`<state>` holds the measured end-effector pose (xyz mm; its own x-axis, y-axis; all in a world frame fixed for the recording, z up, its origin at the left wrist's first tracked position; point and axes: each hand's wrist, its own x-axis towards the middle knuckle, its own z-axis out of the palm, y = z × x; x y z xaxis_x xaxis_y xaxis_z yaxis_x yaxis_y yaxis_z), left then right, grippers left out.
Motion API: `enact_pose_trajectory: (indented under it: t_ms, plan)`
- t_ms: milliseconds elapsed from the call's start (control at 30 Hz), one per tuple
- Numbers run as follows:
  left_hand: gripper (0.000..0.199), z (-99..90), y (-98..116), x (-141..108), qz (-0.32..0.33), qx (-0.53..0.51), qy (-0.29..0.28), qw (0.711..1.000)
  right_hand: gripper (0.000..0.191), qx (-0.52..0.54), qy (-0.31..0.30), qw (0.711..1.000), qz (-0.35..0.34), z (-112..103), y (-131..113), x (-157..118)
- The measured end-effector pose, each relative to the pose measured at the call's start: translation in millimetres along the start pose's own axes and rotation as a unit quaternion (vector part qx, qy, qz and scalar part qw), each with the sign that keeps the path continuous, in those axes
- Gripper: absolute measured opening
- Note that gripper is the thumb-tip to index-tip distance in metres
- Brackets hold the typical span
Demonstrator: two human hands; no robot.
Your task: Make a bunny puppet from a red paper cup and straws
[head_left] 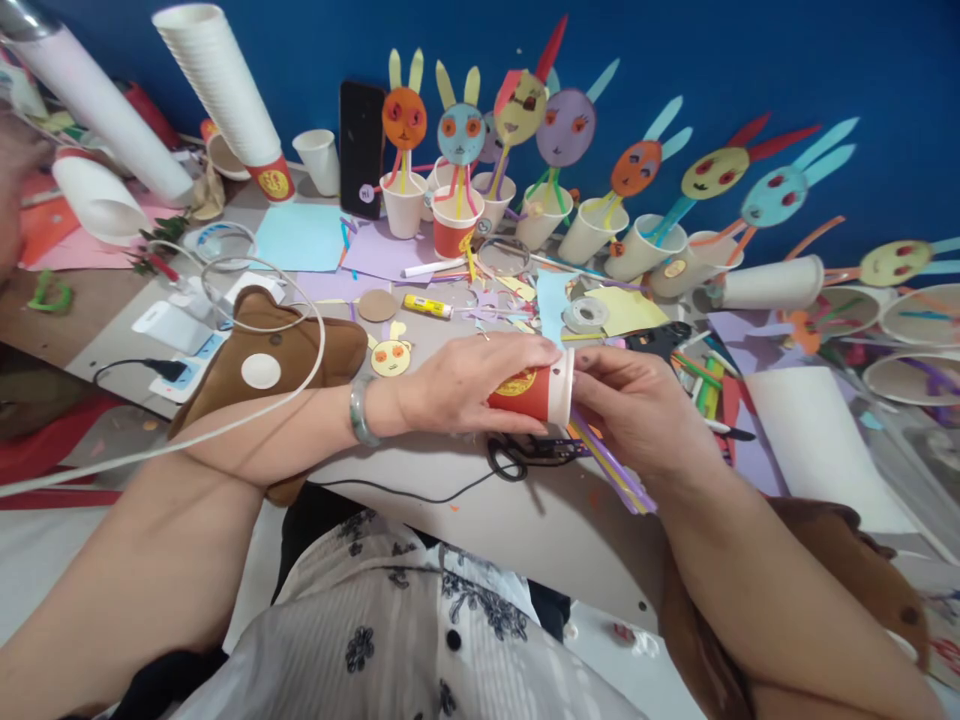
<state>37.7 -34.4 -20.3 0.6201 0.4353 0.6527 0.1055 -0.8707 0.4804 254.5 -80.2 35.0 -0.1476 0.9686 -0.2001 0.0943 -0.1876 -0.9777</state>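
one grey table (592,540) is leaving open room along its near edge; paper cups (592,235) are crowding the back. the left hand (469,380) is curling around a red cup (529,393), holding it sideways over the table. the right hand (645,405) is bending its fingers by the rim (562,388) (i can't tell if they're gripping the strips (616,466)). the cup is likely feeling light and squashy, its rim being stiffest to hold.
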Motion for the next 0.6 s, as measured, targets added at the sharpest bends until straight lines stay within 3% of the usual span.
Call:
enact_pose_trajectory:
  t_ms: [200, 367, 600]
  plan:
    - [0.076, 3.4, -6.0, -1.1, 0.013, -0.026, 0.038, 0.999, 0.039, 0.042, -0.019, 0.999, -0.004, -3.4, -1.6, 1.6]
    - [0.079, 8.7, -11.5, -3.5, -0.016, -0.038, 0.020, 0.999, 0.040, 0.033, -0.060, 0.997, -0.026, -7.8, 0.1, 3.0]
    - [0.073, 6.4, -12.2, -5.6, 0.015, -0.049, -0.009, 0.999, 0.042, 0.021, -0.063, 0.998, -0.009, -4.3, -2.4, -2.8]
